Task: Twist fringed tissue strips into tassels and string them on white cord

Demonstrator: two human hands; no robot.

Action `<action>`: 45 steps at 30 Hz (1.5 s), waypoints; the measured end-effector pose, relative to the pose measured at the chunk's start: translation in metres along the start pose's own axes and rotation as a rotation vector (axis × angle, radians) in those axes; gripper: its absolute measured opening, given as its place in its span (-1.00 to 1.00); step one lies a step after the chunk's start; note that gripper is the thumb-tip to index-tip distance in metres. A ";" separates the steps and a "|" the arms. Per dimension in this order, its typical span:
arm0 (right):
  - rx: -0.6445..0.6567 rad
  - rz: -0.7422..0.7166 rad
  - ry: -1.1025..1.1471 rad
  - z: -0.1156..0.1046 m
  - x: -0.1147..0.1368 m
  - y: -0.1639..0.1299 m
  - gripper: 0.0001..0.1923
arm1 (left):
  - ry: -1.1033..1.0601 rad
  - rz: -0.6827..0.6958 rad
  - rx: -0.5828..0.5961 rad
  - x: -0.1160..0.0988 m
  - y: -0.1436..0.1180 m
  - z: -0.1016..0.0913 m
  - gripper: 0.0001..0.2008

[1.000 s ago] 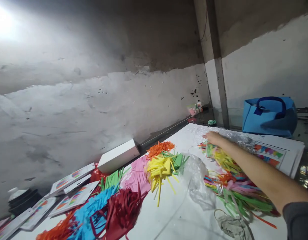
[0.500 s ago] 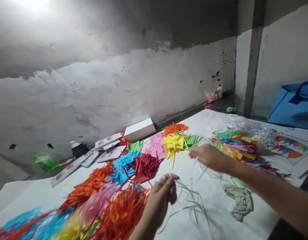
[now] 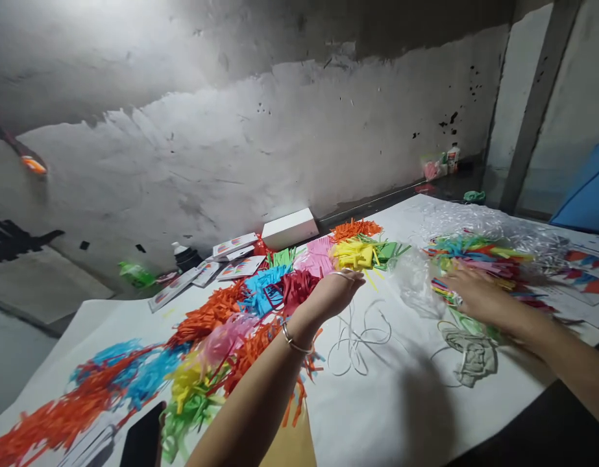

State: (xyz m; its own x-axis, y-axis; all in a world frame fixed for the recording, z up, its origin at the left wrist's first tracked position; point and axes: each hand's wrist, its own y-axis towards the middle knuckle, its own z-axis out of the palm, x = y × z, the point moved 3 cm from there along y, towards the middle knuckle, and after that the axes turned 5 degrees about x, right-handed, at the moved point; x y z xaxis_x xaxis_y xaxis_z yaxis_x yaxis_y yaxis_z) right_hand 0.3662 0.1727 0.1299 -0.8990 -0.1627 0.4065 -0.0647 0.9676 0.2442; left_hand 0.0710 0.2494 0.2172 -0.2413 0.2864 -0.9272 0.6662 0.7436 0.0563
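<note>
My left hand (image 3: 335, 292), with a bracelet at the wrist, is closed over the table beside a yellow paper fringe (image 3: 354, 253) and a dark red fringe (image 3: 298, 292). White string (image 3: 360, 344) lies in loose loops below it, and a strand runs up to its fingers, whose tips are partly hidden. On the right, my right hand (image 3: 474, 295) has its fingers curled on a bundle of multicoloured paper fringe (image 3: 441, 288) at the near side of a mixed pile (image 3: 479, 250). A clear plastic bag (image 3: 413, 282) lies against that bundle.
Orange fringe (image 3: 209, 314) and other coloured fringes spread across the white-covered table (image 3: 372, 415). A white box (image 3: 290, 228) and printed cards (image 3: 241, 267) lie along the back. A phone (image 3: 142, 438) lies front left. A grey-green crumpled cloth (image 3: 474, 357) lies near my right arm.
My right hand has moved right, from over the table middle onto the multicoloured fringe. The left hand has moved up and forward toward the yellow fringe. The view has shifted left.
</note>
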 end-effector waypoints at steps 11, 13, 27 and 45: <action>0.561 -0.213 0.694 0.099 0.139 0.004 -0.67 | -0.183 0.061 -0.181 -0.013 -0.061 -0.007 -0.40; 0.589 -0.178 0.739 0.103 0.122 0.004 -0.64 | -0.174 0.026 -0.345 -0.003 -0.081 -0.031 -0.38; 0.551 -0.047 0.495 0.049 0.017 -0.003 -0.40 | -0.027 -0.246 -0.488 0.072 -0.183 -0.075 -0.38; 0.613 -0.385 0.615 0.132 0.198 -0.123 -0.56 | -0.762 -0.293 -1.157 0.107 -0.351 0.047 -0.41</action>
State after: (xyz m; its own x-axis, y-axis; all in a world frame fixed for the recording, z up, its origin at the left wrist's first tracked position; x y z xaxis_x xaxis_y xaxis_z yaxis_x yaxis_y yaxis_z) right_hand 0.1389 0.0468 0.0642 -0.3941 -0.3955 0.8296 -0.6820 0.7310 0.0245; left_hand -0.1556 -0.0098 0.0812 0.4145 -0.0773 -0.9068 -0.3765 0.8926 -0.2482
